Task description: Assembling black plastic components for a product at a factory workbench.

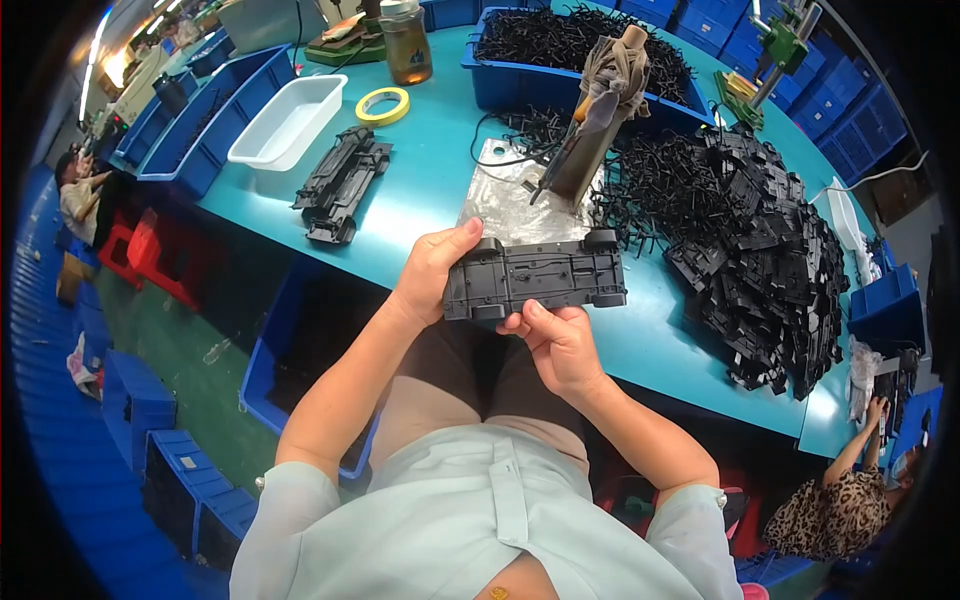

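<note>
Between my two hands is a black plastic toy-car chassis (535, 276), held flat above the table's near edge. My left hand (437, 268) grips its left end, thumb on top. With thumb and fingers, my right hand (560, 345) pinches the near long edge; some of those fingers are hidden underneath. Just beyond the chassis lies a silvery metal plate (490, 200), with an upright metal post (583, 165) wrapped at the top in cloth (612, 80). More black chassis (342, 185) are stacked on the table to the left.
A big heap of flat black parts (765, 270) covers the right side, beside thin black pieces (660, 190). A blue bin (500, 90) stands behind. A white tray (290, 122), yellow tape roll (383, 105) and bottle (405, 45) sit at left. Another person (840, 500) works at right.
</note>
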The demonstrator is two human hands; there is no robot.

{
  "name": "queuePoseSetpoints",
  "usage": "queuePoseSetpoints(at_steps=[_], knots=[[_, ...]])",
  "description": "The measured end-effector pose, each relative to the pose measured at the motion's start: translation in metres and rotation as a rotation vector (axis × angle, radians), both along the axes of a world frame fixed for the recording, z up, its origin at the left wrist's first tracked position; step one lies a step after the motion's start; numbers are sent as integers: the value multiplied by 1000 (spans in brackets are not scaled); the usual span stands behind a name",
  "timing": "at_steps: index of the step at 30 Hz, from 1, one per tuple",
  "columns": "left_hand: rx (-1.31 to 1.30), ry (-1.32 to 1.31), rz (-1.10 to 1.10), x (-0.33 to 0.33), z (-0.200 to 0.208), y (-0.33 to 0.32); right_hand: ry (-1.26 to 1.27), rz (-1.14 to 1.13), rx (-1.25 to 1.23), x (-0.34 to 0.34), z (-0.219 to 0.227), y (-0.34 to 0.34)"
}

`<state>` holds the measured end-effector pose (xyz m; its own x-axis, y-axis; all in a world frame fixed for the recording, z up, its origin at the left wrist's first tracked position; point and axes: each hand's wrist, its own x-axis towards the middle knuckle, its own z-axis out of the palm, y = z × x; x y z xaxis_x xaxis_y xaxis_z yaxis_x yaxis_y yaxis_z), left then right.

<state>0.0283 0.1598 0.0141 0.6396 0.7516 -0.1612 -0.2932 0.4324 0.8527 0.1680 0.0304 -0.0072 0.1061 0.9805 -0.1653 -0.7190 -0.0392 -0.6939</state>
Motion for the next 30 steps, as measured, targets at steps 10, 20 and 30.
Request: queuePoseSetpoints(at_steps=[10,20,30], knots=[[293,-72,73,-38,-5,-40,-101,58,142,-13,6,-20],[662,84,297,-54,-1,-65,-768,-111,389,-19,11,-29],[-225,-148,105,-64,5,-86,-1736,-361,874,-16,2,-34]])
